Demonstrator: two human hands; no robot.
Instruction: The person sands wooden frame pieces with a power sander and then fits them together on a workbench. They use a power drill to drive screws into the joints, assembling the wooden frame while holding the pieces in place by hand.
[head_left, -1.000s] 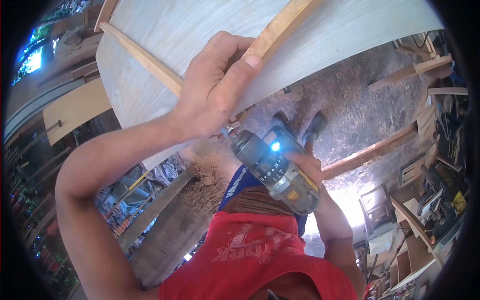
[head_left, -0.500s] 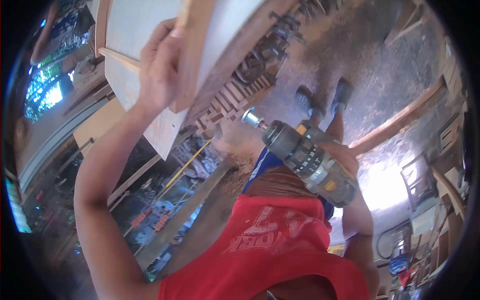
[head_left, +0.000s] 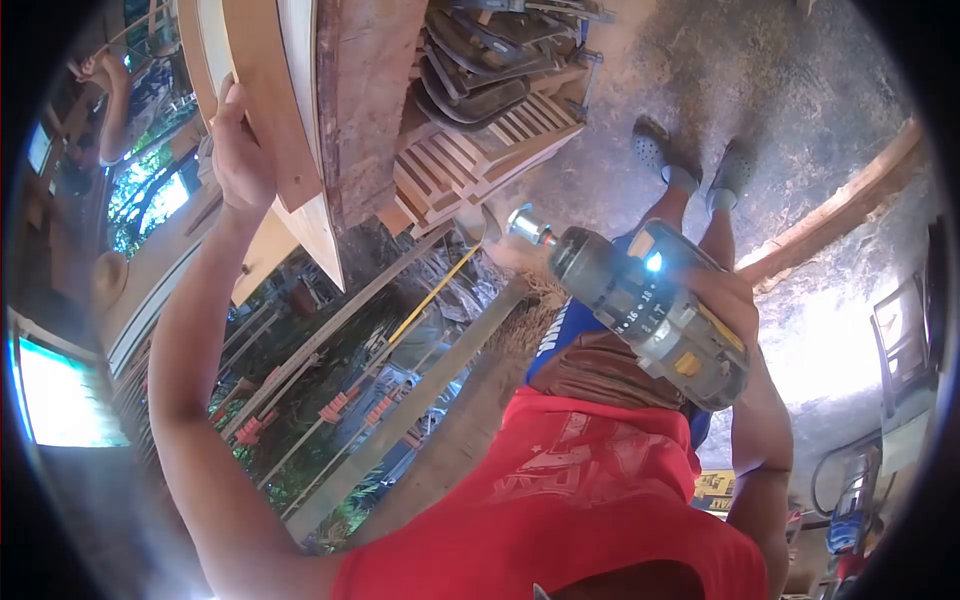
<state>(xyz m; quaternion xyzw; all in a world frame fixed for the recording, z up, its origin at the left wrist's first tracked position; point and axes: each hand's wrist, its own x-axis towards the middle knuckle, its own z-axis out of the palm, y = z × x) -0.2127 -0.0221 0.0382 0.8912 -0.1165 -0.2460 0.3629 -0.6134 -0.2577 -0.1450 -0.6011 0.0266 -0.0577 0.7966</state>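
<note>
My left hand, at the upper left, has its fingers wrapped around the edge of a curved wooden strip that stands along a pale panel. In my right hand is a cordless drill, held in front of my waist. Its chuck points up and to the left, away from the wood, with a shiny metal bit at the tip. A small light on the drill glows.
Several black clamps lie beside a stack of slotted wooden pieces. Long bar clamps are at the lower left. A timber beam lies on the floor at right. Another person's arm shows at the upper left.
The view has shifted, so the wood and my left hand appear further left and the drill further right. The drill's light is now lit. Both hands keep their grip.
</note>
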